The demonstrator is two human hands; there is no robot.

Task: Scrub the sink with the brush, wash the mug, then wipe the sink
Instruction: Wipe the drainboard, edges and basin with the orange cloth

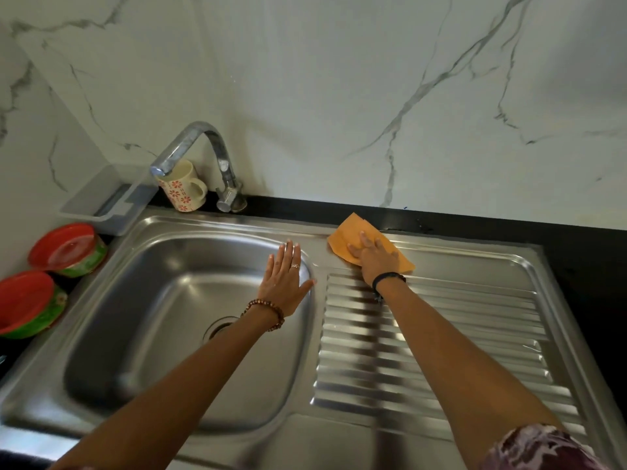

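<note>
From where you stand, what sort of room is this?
Most likely a home kitchen: a steel sink with a ribbed draining board, a tap beside a flowered mug, and marble-look wall tiles behind.

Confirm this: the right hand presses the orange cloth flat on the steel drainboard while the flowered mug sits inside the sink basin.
Wrong on the mug. The head view shows the flowered cream mug on the black counter behind the basin, under the tap. The right hand does press the orange cloth on the steel drainboard.
</note>
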